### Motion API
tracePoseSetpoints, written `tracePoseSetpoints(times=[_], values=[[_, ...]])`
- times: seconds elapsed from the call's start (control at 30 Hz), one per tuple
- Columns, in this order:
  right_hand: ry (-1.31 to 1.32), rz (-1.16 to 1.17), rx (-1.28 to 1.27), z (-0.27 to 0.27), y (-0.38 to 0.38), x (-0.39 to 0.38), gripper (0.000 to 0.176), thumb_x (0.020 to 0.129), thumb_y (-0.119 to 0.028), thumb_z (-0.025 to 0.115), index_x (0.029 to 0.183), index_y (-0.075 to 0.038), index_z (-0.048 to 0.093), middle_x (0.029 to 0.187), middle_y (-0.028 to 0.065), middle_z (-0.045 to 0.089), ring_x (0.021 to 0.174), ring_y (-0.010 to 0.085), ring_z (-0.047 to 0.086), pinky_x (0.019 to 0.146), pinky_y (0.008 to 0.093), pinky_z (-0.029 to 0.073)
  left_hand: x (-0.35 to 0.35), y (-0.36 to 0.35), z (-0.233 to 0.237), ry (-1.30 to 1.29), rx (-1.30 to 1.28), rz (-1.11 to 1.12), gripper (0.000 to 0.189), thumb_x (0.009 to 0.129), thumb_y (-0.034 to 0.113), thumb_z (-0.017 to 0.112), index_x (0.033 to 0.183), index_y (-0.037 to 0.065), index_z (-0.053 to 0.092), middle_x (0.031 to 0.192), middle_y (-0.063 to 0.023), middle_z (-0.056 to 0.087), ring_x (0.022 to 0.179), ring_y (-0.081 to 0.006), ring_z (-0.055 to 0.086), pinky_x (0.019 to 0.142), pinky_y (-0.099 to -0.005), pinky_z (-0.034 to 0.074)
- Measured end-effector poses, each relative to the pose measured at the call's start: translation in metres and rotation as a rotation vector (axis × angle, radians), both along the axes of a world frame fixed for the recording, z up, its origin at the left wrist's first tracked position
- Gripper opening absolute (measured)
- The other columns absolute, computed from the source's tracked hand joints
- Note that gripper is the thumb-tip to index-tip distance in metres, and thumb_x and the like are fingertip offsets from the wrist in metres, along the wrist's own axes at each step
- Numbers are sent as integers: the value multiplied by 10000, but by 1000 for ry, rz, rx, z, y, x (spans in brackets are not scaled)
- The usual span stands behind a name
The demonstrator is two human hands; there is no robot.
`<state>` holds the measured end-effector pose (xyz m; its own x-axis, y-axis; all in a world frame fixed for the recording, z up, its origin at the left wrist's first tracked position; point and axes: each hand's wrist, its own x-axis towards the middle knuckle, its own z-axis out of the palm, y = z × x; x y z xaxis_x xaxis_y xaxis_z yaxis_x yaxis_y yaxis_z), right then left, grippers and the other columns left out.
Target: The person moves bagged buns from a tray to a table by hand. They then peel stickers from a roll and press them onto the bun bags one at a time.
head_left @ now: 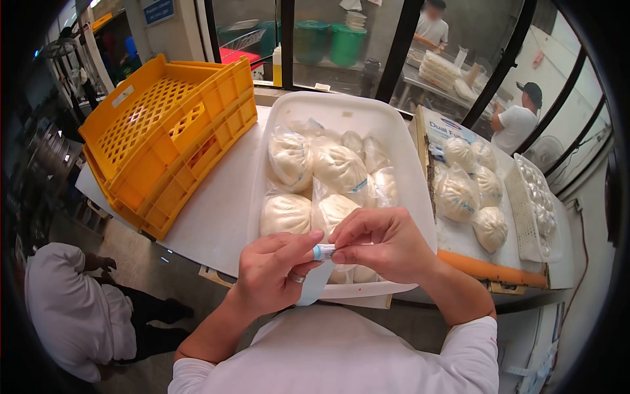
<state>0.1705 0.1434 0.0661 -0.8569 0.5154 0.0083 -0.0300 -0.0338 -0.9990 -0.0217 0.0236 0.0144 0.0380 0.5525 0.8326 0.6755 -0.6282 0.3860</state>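
Over the near part of a white plastic tub (422, 197), my left hand (270, 272) is closed around a small roll of light blue and white labels (323, 252). A pale blue strip (315, 286) hangs down from the roll. My right hand (387, 244) has its thumb and fingertips pinched at the right end of the roll; how much of a label lies between them is hidden. Below both hands, the tub holds several large pleated steamed buns (339, 163) in clear plastic bags, some with blue print or labels.
Stacked yellow crates (172, 141) stand to the left on the white table (220, 217). At right are more bagged buns (457, 194) and a white basket (527, 217) of wrapped items. One person (79, 308) stands at lower left; two others are behind the window.
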Motion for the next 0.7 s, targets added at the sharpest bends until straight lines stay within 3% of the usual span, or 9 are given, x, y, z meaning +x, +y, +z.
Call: tracePoseSetpoints(times=[0.1,0.2,0.3,0.6,0.7], values=[[34,-21,520,1,4,0,146,839,-16,785,963,13,714,892,77,714,823,138,683,730,280,552,4,1,-2,-9,10,28,478,753,-87,766,1210,-19,645,920,-133,760,757,-277,745,711,-354,603],[9,-99,489,8,-4,0,157,817,-52,807,944,1,730,875,77,696,798,166,663,721,301,541,8,1,1,22,61,77,471,775,-76,731,1232,21,670,901,-98,746,773,-238,728,701,-355,592],[-116,-10,521,18,-5,5,150,810,-39,806,946,-10,750,860,87,698,769,171,662,697,296,532,8,-2,-1,84,67,117,469,776,-44,744,1231,51,678,921,-87,753,828,-232,743,732,-363,594],[-115,-30,603,10,-7,17,180,751,-4,851,912,-53,788,793,60,716,703,169,672,629,293,505,9,-8,4,77,-79,-52,580,778,31,799,1298,-64,561,912,-94,774,906,-273,758,764,-377,604],[-94,-63,555,7,-10,19,174,749,-2,855,901,-57,791,759,54,705,693,152,669,612,285,497,16,-6,4,22,-48,-13,546,746,22,809,1261,-21,633,851,-54,741,774,-242,731,728,-365,597]])
